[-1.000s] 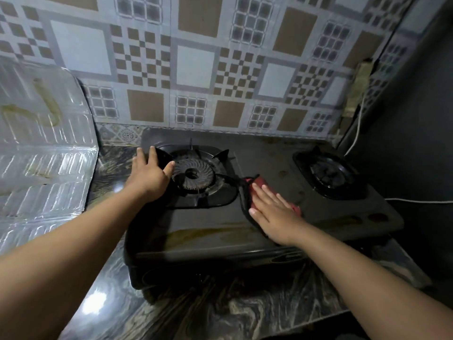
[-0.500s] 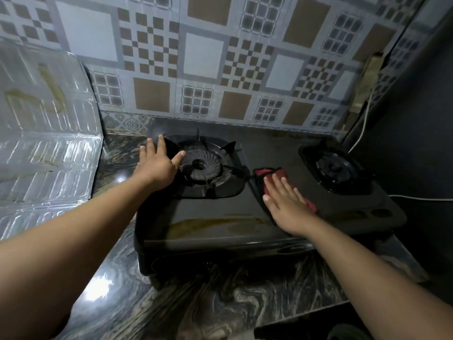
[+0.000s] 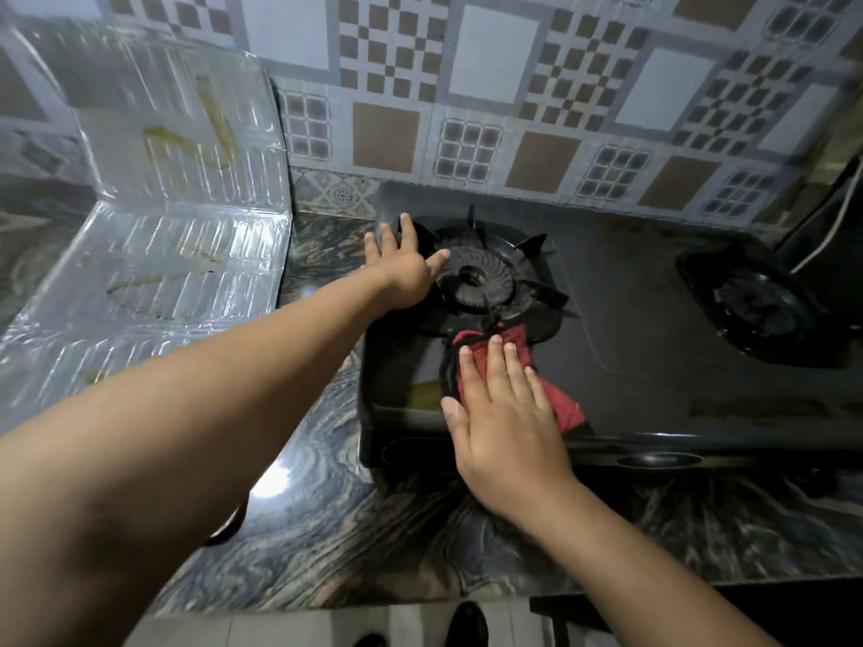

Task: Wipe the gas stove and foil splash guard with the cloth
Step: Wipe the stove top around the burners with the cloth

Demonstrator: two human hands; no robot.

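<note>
A black two-burner gas stove (image 3: 644,357) sits on a marbled counter. My right hand (image 3: 502,424) lies flat, fingers spread, pressing a red cloth (image 3: 558,401) with a black edge onto the stove's front left area, just in front of the left burner (image 3: 481,284). A yellowish smear (image 3: 425,392) shows on the stove left of the cloth. My left hand (image 3: 404,268) rests open on the stove's left edge beside the left burner. The foil splash guard (image 3: 154,226), streaked with yellow grease, stands at the left.
The right burner (image 3: 761,310) lies at the far right. A tiled wall (image 3: 513,86) runs behind the stove. A white cable (image 3: 836,231) hangs at the right corner. The marbled counter (image 3: 327,530) extends in front; its front edge is below, with floor and feet beyond.
My right hand has slid the red cloth leftward and toward the stove's front, from the middle to in front of the left burner. My left hand stays by the left burner. The camera has shifted.
</note>
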